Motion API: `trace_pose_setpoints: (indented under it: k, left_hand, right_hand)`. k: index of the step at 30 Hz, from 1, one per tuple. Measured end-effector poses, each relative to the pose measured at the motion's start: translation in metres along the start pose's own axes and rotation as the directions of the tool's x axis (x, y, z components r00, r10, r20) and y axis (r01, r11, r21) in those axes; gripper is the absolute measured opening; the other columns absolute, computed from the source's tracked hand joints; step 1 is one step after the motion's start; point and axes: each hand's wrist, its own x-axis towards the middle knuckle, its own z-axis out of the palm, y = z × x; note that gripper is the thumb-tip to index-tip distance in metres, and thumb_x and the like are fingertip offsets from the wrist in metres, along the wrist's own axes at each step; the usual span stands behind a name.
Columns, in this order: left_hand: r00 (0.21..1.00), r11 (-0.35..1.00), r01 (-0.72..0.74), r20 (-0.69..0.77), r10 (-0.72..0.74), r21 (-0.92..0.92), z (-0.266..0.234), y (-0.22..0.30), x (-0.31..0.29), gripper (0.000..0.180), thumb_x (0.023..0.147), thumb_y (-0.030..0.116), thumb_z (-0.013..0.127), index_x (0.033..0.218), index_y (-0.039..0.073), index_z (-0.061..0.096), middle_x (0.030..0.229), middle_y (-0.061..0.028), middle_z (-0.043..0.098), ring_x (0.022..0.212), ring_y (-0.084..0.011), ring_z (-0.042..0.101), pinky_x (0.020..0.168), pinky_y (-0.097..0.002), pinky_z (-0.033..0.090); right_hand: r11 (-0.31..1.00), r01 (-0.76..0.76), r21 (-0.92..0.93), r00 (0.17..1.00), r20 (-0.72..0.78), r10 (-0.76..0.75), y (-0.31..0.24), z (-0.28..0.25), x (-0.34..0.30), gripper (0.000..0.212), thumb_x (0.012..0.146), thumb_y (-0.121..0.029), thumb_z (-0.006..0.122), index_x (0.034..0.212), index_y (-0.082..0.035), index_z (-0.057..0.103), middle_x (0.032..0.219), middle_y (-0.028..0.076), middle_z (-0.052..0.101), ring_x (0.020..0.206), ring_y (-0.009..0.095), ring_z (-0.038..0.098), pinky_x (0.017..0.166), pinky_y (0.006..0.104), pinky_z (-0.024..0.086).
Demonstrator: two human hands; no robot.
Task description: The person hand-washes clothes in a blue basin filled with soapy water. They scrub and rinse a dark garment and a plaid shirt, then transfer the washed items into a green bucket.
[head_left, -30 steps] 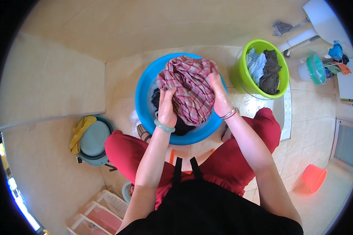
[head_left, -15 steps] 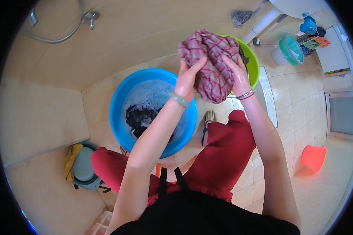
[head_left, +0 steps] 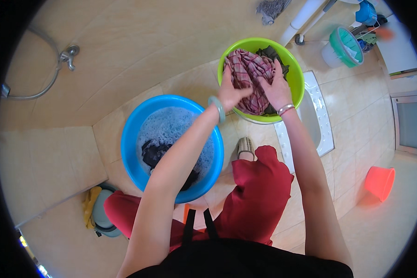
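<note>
A pink plaid cloth garment (head_left: 245, 69) lies bunched in the lime-green basin (head_left: 298, 76), beside and partly over a dark garment (head_left: 267, 53). My left hand (head_left: 230, 95) is at the plaid cloth's near left side, fingers apart and thumb slightly blurred. On its right side my right hand (head_left: 278, 91) rests with fingers spread, touching the cloth without gripping it. To the left stands a large blue basin (head_left: 127, 143) of foamy water. Black cloth (head_left: 153, 154) floats in it, partly hidden behind my left forearm.
A white squat toilet (head_left: 326, 132) is set in the floor right of the green basin. Beyond it stand a bin with a green liner (head_left: 342, 48) and a pipe (head_left: 303, 18). An orange-red bucket (head_left: 380, 183) is at right, a wall tap (head_left: 69, 56) at upper left.
Both hands have lowered the bunched plaid garment into the green basin, and their grip has loosened. The view has shifted a little.
</note>
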Motion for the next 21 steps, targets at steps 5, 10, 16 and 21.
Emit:
trace_pose_setpoints:
  k: [5,10,16,21]
  left_hand:
    - [0.983,0.546,-0.182,0.159,0.089,0.818,0.010,0.032,-0.045,0.122,0.061,0.031,0.086,0.150,0.002,0.008,0.151,-0.0330,0.006,0.141,-0.0453,0.013,0.116,-0.0442,0.017]
    - [0.988,0.195,-0.136,0.149,-0.051,0.971,0.023,0.016,-0.017,0.118,0.064,0.046,0.081,0.149,0.000,0.013,0.151,-0.0335,0.008,0.141,-0.0457,0.016,0.116,-0.0488,0.015]
    - [0.971,0.101,-0.050,0.072,-0.226,0.994,0.037,-0.009,0.008,0.108,0.066,0.047,0.074,0.148,0.001,0.021,0.151,-0.0343,0.009,0.140,-0.0482,0.015,0.116,-0.0485,0.011]
    - [0.986,0.086,-0.086,0.098,-0.137,0.993,0.033,-0.007,-0.001,0.095,0.069,0.046,0.075,0.146,0.010,0.032,0.149,-0.0349,0.016,0.138,-0.0476,0.023,0.114,-0.0492,0.018]
  right_hand:
    - [0.816,0.279,-0.506,0.940,-0.032,-0.341,-0.012,-0.014,-0.027,0.093,0.072,-0.047,0.073,0.148,-0.023,0.026,0.154,0.013,0.025,0.142,0.032,0.023,0.107,0.0559,0.027]
    - [0.780,0.437,-0.447,0.895,0.131,-0.426,0.029,0.022,0.016,0.093,0.077,-0.057,0.064,0.150,-0.019,0.021,0.157,0.008,0.017,0.146,0.028,0.013,0.111,0.0570,0.018]
    - [0.769,0.416,-0.484,0.905,0.145,-0.399,0.062,0.057,0.033,0.091,0.082,-0.061,0.056,0.151,-0.017,0.016,0.158,0.007,0.015,0.146,0.026,0.013,0.112,0.0559,0.016]
    - [0.783,0.393,-0.483,0.918,0.158,-0.364,0.059,0.060,0.034,0.090,0.081,-0.058,0.058,0.150,-0.017,0.019,0.157,0.007,0.016,0.145,0.025,0.014,0.111,0.0562,0.018]
